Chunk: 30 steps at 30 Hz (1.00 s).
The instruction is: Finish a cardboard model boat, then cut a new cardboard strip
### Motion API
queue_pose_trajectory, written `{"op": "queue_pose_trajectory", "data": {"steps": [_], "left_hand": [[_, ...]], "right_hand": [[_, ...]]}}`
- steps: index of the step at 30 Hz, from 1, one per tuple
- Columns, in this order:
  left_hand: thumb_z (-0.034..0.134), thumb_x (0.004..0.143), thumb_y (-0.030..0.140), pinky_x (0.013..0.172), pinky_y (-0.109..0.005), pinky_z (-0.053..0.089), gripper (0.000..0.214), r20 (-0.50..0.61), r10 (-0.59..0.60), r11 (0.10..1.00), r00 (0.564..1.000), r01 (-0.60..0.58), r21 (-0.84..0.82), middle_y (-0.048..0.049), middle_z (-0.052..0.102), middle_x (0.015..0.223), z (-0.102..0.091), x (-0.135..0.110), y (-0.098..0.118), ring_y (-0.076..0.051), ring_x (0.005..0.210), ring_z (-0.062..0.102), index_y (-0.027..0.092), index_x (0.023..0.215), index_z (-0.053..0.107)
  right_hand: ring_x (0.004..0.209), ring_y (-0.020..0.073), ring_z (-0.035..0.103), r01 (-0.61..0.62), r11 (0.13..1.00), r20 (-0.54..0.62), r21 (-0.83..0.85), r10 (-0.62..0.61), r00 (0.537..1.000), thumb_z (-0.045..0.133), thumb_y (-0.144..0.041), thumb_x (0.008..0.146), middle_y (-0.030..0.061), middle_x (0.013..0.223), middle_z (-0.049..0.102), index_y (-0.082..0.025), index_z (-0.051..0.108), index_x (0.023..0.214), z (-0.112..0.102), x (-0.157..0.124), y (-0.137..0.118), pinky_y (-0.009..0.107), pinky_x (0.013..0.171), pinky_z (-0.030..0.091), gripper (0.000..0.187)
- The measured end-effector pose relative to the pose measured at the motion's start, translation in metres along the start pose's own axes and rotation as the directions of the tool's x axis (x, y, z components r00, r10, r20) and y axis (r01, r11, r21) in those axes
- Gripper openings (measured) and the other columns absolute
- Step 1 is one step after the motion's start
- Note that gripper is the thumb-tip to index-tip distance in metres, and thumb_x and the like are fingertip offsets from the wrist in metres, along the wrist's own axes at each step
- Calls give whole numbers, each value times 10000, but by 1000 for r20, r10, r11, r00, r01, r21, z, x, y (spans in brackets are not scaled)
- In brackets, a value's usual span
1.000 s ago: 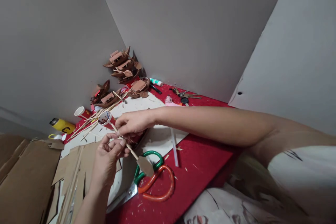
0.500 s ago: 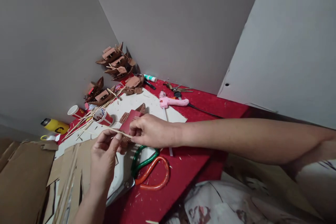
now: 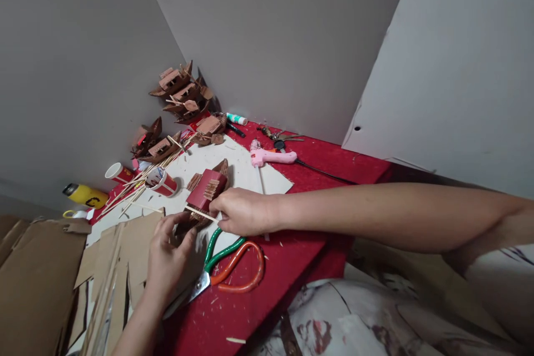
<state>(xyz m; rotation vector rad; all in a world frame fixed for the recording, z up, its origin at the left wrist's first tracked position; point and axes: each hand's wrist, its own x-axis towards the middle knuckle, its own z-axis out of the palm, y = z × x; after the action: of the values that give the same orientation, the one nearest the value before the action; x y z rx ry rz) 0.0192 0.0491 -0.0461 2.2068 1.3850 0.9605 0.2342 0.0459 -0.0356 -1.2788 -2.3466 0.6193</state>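
Observation:
A small cardboard model boat (image 3: pixel 205 192) with a red top lies on the white board (image 3: pixel 246 175). My right hand (image 3: pixel 242 211) pinches a thin wooden stick (image 3: pixel 199 213) and holds its tip against the boat's near end. My left hand (image 3: pixel 167 258) rests at the boat's lower end, fingers curled against its hull. Big scissors (image 3: pixel 227 264) with green and orange handles lie just below my right hand.
Finished brown cardboard boats (image 3: pixel 183 97) are stacked in the corner. A pink glue gun (image 3: pixel 271 157), keys (image 3: pixel 277 136), a glue stick (image 3: pixel 237 119), two paper cups (image 3: pixel 161 181), loose skewers (image 3: pixel 133 192), a yellow bottle (image 3: pixel 85 196) and cardboard sheets (image 3: pixel 41 278) surround the red table (image 3: pixel 317 233).
The stick went from both hands to my right hand alone, now against the boat. My left hand dropped onto the boat's lower end. The glue gun came into sight.

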Motion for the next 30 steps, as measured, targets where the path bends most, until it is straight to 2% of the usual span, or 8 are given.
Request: {"op": "queue_pose_trajectory", "data": {"steps": [4, 8, 11, 16, 19, 24, 30], "left_hand": [[652, 762, 249, 858, -314, 442, 209, 62, 65, 997, 996, -67, 30, -68, 665, 988, 4, 1, -5, -222, 960, 597, 240, 970, 657], [630, 788, 261, 841, -336, 469, 187, 67, 14, 1000, 998, -15, 19, -65, 670, 972, 11, -1, -12, -212, 919, 624, 232, 972, 619], [626, 803, 273, 815, -330, 495, 214, 63, -24, 998, 998, 27, -53, -44, 677, 944, 16, 0, -14, -188, 875, 644, 228, 1001, 558], [640, 799, 265, 842, -331, 506, 348, 59, 21, 993, 998, -14, -117, -64, 680, 1017, 20, 2, -16, -186, 955, 643, 218, 1117, 507], [625, 814, 269, 847, -333, 509, 369, 95, 26, 991, 995, -13, -133, -64, 689, 1017, 20, 2, -19, -185, 956, 646, 223, 1165, 524], [622, 816, 278, 874, -367, 490, 261, 89, 116, 992, 989, -111, -58, -71, 688, 1016, 21, 2, -27, -204, 951, 641, 217, 1070, 614], [620, 819, 259, 950, -421, 439, 231, 87, 168, 986, 982, -167, -15, -54, 705, 968, 23, 3, -34, -210, 954, 636, 217, 1047, 629]], "right_hand": [[768, 206, 639, 12, 1000, 8, 8, -12, 1000, 554, -136, 714, 76, 827, 715, -152, 689, 853, 3, 5, 3, 244, 577, 365, 194], [778, 208, 648, 3, 1000, 27, 18, -4, 1000, 556, -144, 712, 71, 833, 718, -155, 685, 859, 4, 8, 3, 240, 576, 367, 196], [781, 203, 648, 1, 1000, 38, 29, -2, 999, 549, -144, 715, 71, 836, 719, -154, 686, 873, 6, 10, 4, 236, 577, 369, 210], [763, 192, 638, 11, 999, 24, 37, -12, 1000, 547, -147, 722, 70, 826, 715, -148, 689, 872, 9, 12, 5, 234, 567, 357, 206], [731, 181, 626, 10, 999, 23, 33, -11, 1000, 547, -144, 719, 68, 804, 709, -146, 691, 857, 10, 14, 5, 232, 549, 343, 199], [670, 163, 599, 22, 999, 45, 49, -24, 999, 547, -156, 720, 60, 757, 698, -148, 688, 837, 11, 18, 6, 226, 530, 330, 184], [619, 144, 558, 30, 999, 55, 34, -32, 998, 551, -159, 706, 40, 712, 677, -160, 675, 793, 13, 23, 7, 222, 512, 313, 151]]}}
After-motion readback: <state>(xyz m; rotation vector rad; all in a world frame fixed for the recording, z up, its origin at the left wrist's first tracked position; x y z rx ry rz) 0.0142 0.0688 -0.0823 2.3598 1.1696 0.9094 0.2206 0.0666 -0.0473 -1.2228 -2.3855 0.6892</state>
